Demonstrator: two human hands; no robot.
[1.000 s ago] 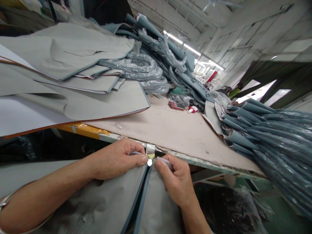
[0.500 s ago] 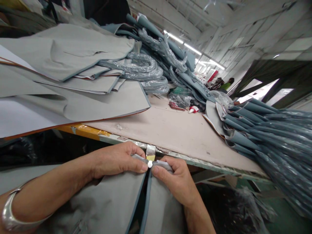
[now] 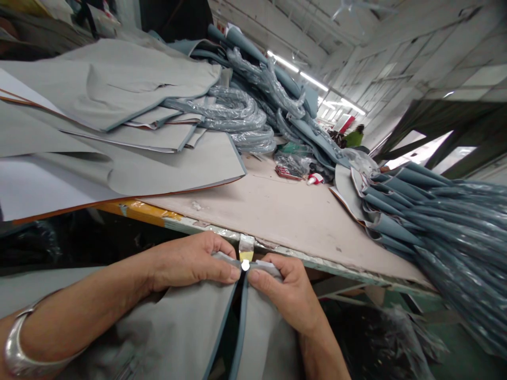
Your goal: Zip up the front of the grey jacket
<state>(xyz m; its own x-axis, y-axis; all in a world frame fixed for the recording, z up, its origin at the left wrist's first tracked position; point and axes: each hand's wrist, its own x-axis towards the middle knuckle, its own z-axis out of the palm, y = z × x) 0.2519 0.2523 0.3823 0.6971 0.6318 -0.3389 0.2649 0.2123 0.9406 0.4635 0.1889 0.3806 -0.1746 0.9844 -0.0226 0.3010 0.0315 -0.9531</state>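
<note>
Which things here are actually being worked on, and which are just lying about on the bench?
In hand:
- left hand pinching the left grey panel
- right hand pinching the right grey panel
- small metal piece between the thumbs, at the bench edge

Lying about:
- stacked grey sheets
- plastic-wrapped coils
- blue-grey strips
- small red item

Single head-worn view, looking forward and down, tilted so the table edge (image 3: pixel 301 256) runs down toward the right. Very near: left hand (image 3: pixel 190 261) and right hand (image 3: pixel 287 293) fill the lower centre, grey fabric (image 3: pixel 178 327) below. Far hall in the upper right looks distorted, probably by a wide lens.
</note>
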